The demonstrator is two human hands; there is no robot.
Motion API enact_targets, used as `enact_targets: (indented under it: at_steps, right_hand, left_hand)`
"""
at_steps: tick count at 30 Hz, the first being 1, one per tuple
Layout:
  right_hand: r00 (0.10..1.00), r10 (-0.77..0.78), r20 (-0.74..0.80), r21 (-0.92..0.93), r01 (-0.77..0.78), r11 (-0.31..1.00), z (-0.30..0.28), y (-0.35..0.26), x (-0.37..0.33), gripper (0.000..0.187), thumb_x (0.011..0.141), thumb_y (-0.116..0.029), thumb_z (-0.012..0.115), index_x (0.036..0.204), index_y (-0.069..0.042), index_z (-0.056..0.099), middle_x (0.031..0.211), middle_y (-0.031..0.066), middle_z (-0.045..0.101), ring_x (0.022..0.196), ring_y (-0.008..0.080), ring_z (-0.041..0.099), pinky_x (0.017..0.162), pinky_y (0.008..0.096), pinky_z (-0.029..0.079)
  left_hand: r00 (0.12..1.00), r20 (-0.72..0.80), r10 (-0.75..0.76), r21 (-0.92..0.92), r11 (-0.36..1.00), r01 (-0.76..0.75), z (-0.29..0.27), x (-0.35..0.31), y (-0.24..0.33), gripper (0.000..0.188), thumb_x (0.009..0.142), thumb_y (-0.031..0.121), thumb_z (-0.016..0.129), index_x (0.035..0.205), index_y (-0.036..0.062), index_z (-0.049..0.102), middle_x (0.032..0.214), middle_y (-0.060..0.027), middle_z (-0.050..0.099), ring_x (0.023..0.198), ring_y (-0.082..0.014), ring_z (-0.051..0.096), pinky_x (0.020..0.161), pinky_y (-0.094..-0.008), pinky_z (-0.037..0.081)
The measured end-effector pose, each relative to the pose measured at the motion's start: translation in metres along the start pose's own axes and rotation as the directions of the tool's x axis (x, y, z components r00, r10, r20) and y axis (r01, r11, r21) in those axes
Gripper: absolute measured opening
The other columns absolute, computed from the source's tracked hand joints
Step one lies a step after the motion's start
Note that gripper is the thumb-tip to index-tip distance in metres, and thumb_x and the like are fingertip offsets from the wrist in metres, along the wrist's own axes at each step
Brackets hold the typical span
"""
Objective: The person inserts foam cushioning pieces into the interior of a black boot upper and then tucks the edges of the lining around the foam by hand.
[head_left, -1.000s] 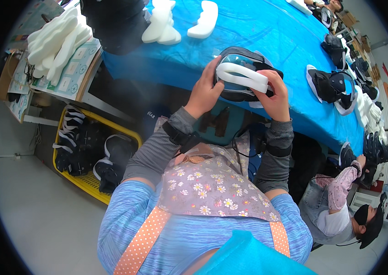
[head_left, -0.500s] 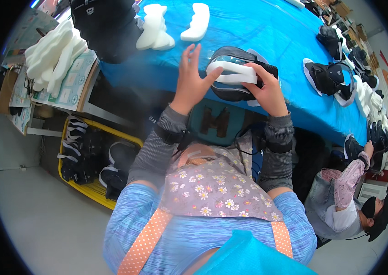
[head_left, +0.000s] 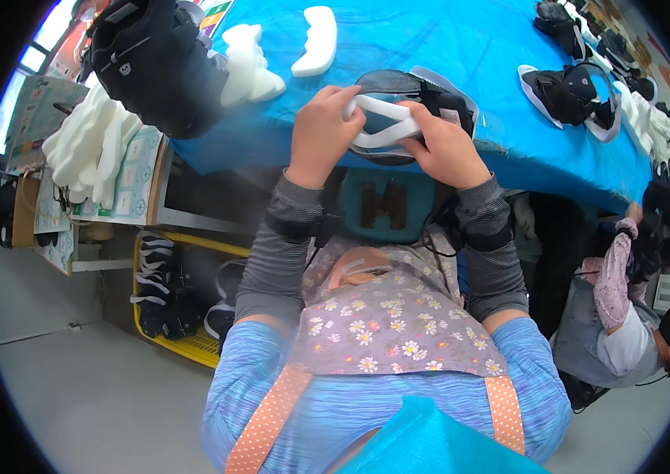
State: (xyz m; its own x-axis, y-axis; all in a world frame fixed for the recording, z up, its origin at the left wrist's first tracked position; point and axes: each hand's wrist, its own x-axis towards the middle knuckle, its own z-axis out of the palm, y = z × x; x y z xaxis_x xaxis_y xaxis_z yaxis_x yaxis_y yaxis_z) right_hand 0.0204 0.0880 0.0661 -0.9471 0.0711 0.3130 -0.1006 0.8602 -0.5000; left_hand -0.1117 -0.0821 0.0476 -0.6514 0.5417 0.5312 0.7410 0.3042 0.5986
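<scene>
Between my two hands is a white foam strip [head_left: 382,108], bent into a loop. My left hand [head_left: 320,133] is closed on the loop's left end, thumb and fingers pinching it. At the right end, my right hand [head_left: 449,148] grips the strip between thumb and fingers. Under and behind the loop lies a black padded piece [head_left: 388,81] with a light grey edge, at the front of the blue-covered table [head_left: 461,47]; its exact kind I cannot tell. My hands and the strip partly hide it.
White wavy foam pieces [head_left: 249,69] lie behind, beside a tall black padded stack [head_left: 157,75]. More foam is piled [head_left: 91,144] on a left side table. A yellow basket [head_left: 139,320] holds black items. Black pieces [head_left: 564,93] line the right, where another person [head_left: 615,340] sits.
My left hand's fingers, spread and raised before, have closed on the strip's left end. The strip's loop has opened wider and tilted. The whole view has shifted slightly.
</scene>
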Motion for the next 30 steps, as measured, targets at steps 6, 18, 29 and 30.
enact_targets:
  at_steps: [6,18,29,30]
  right_hand:
    - [0.996,-0.069,-0.051,-0.068,0.066,0.995,0.010,0.012,-0.003,0.044,0.086,-0.018,0.065,0.126,-0.006,0.052,0.095,0.0181,0.068,0.086,0.0350,0.066,0.081,0.0426,0.050]
    - [0.998,0.058,0.006,-0.050,-0.058,0.997,0.013,0.007,-0.006,0.041,0.088,-0.020,0.062,0.122,0.000,0.051,0.088,0.0181,0.069,0.088,0.0360,0.066,0.090,0.0469,0.046]
    - [0.987,0.138,0.082,-0.081,-0.131,0.988,0.013,0.011,0.002,0.046,0.089,-0.020,0.061,0.127,-0.001,0.046,0.093,0.0193,0.069,0.093,0.0361,0.064,0.091,0.0468,0.042]
    - [0.987,0.141,0.073,-0.081,-0.135,0.987,0.013,0.011,0.001,0.046,0.089,-0.020,0.061,0.127,-0.001,0.046,0.093,0.0193,0.069,0.093,0.0361,0.064,0.091,0.0468,0.042]
  left_hand:
    - [1.000,-0.020,-0.013,0.037,0.999,0.014,0.004,-0.001,-0.004,0.031,0.081,0.015,0.063,0.110,0.0075,0.070,0.101,-0.0116,0.067,0.081,-0.0293,0.066,0.072,-0.0361,0.053]
    - [0.936,0.082,0.341,-0.069,0.939,-0.336,0.008,0.011,-0.007,0.042,0.076,0.011,0.074,0.117,0.0078,0.067,0.117,-0.0101,0.066,0.104,-0.0296,0.060,0.088,-0.0381,0.050]
    - [0.929,0.075,0.363,-0.014,0.932,-0.363,0.011,0.016,-0.004,0.033,0.082,0.009,0.068,0.115,0.0060,0.067,0.109,-0.0105,0.069,0.099,-0.0295,0.063,0.084,-0.0387,0.051]
    - [0.925,0.078,0.372,-0.015,0.928,-0.371,0.012,0.015,-0.005,0.033,0.082,0.009,0.068,0.115,0.0060,0.067,0.109,-0.0105,0.069,0.099,-0.0295,0.063,0.084,-0.0387,0.051]
